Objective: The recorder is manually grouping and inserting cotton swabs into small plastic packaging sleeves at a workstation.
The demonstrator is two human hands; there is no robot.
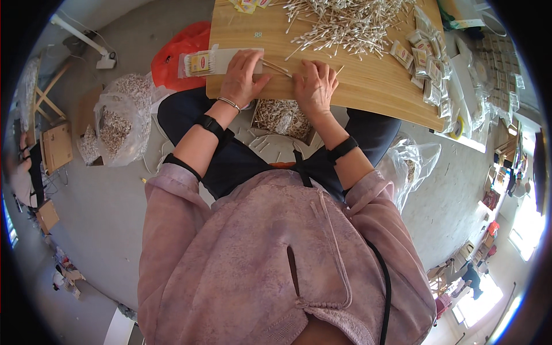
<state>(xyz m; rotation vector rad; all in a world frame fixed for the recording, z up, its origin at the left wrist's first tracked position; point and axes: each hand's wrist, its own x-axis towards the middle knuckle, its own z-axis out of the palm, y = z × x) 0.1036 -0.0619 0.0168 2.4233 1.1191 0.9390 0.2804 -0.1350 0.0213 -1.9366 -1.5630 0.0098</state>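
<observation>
My left hand [241,77] presses down on a flat clear plastic packet with a yellow and red label [201,62] at the near edge of a wooden table [379,92]. A few cotton swabs [276,67] stick out of the packet's open end, between my two hands. My right hand [314,86] lies on the table with its fingers curled over the swab ends. A large loose heap of white cotton swabs [345,23] lies further back on the table.
Several filled swab packets [428,63] are stacked along the table's right side. A box of swabs [282,118] rests under the table edge by my knees. Clear bags of swabs [118,123] and an orange bag [181,54] stand on the floor to the left; another clear bag [411,164] sits to the right.
</observation>
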